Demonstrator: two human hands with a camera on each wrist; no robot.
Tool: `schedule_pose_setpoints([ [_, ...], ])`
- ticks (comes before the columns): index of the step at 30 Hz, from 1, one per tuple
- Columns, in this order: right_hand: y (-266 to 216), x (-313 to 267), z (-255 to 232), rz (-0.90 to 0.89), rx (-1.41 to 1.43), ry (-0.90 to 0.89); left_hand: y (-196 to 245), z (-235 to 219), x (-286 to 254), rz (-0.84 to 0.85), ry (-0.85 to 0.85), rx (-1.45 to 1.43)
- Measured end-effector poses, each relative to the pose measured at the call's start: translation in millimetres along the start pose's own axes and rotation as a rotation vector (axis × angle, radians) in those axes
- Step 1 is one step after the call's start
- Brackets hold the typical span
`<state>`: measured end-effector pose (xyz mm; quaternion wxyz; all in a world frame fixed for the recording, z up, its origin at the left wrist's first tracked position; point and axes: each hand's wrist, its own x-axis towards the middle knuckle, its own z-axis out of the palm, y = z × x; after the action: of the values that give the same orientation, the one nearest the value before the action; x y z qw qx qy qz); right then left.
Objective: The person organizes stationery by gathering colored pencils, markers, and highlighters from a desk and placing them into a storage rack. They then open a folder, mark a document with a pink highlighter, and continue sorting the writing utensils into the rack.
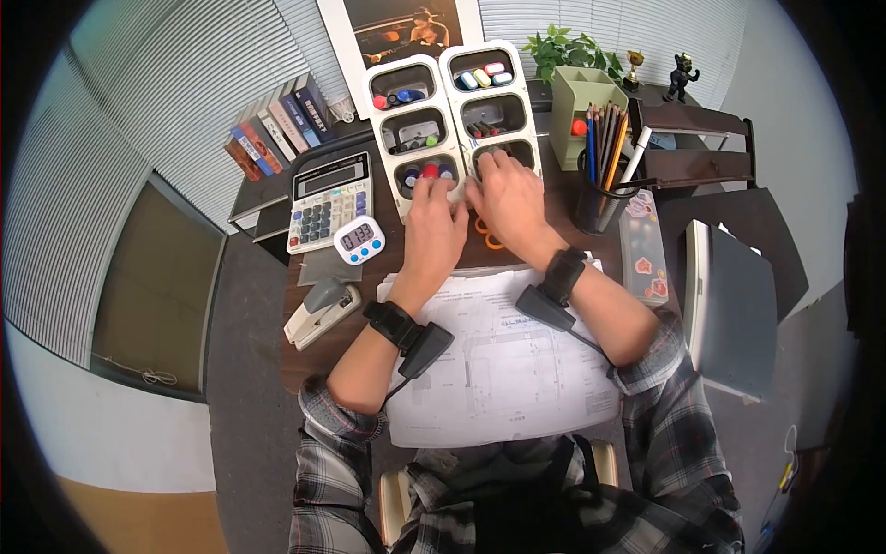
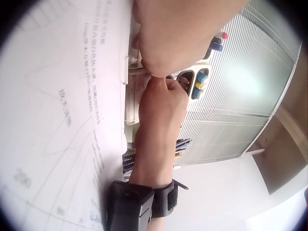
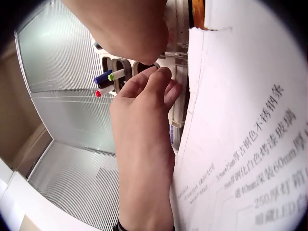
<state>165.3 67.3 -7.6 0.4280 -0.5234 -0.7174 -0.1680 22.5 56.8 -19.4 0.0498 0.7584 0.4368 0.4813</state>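
Note:
Two white three-compartment desk organizers stand side by side at the back of the desk, a left organizer (image 1: 379, 137) and a right organizer (image 1: 533, 129). My left hand (image 1: 430, 235) grips the front end of the left organizer, just below a compartment with red and dark-capped items (image 1: 430, 172). The right wrist view shows this left hand (image 3: 142, 113) with its fingers bent. My right hand (image 1: 513, 200) reaches over the front wall of the right organizer. Its fingertips are hidden in the nearest compartment, so what they hold I cannot tell. Orange scissor handles (image 1: 495, 242) show below it.
Printed drawing sheets (image 1: 503, 369) lie before me. To the left are a calculator (image 1: 325, 208), a white timer (image 1: 359, 240) and a stapler (image 1: 321, 309). A mesh pen cup (image 1: 602, 205) and a clear pencil case (image 1: 643, 249) stand on the right. Erasers (image 1: 486, 76) fill one back compartment.

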Motion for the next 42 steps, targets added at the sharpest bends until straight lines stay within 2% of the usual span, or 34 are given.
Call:
schedule_pose_setpoints([
  [8, 3.3, 0.8, -4.4, 0.027, 0.084, -0.043, 0.7, -0.7, 1.0, -0.024, -0.006, -0.017],
  [16, 8.8, 1.3, -1.3, -0.03, 0.142, -0.041, -0.9, -0.3, 1.9, -0.008, -0.007, -0.012],
  [23, 3.5, 7.6, -13.5, 0.045, 0.171, -0.081, 0.6, -4.0, 4.8, 0.006, 0.03, -0.008],
  [25, 2.2, 16.6, -26.8, 0.155, 0.191, -0.048, 5.1, -11.1, 9.2, 0.009, 0.052, 0.007],
  [26, 2.8, 20.8, -30.8, 0.156, 0.191, -0.049, 10.4, -17.4, 13.0, -0.003, 0.134, -0.003],
  [27, 5.1, 25.0, -34.1, 0.158, 0.143, 0.09, 12.4, -21.1, 15.5, -0.014, 0.214, -0.012],
  [28, 8.2, 27.8, -35.7, 0.16, 0.094, 0.229, 10.6, -21.4, 17.7, -0.014, 0.213, -0.012],
  [30, 18.7, 27.8, -33.7, 0.18, 0.077, 0.223, 5.4, -21.5, 21.5, 0.04, 0.466, 0.078],
  [32, 23.6, 28.5, -30.6, 0.137, 0.001, 0.343, -5.6, -21.1, 20.5, 0.028, 0.443, 0.086],
  [34, 25.0, 25.6, -27.6, 0.144, -0.003, 0.313, -14.6, -16.9, 22.7, -0.131, 0.474, -0.044],
  [35, 25.1, 24.4, -24.1, 0.191, 0.03, 0.283, -18.7, -15.3, 22.3, -0.13, 0.474, -0.043],
  [37, 26.0, 21.6, -18.5, 0.239, 0.063, 0.252, -27.5, -11.9, 21.1, -0.3, 0.372, -0.122],
  [39, 28.1, 18.4, -14.1, 0.364, 0.163, 0.133, -37.0, -7.9, 21.0, -0.325, 0.342, -0.189],
  [40, 27.5, 18.1, -15.0, 0.364, 0.163, 0.133, -34.1, -9.4, 22.5, -0.35, 0.313, -0.256],
  [42, 26.4, 17.7, -17.1, 0.483, 0.245, -0.04, -28.1, -13.7, 21.3, -0.383, 0.26, -0.283],
])
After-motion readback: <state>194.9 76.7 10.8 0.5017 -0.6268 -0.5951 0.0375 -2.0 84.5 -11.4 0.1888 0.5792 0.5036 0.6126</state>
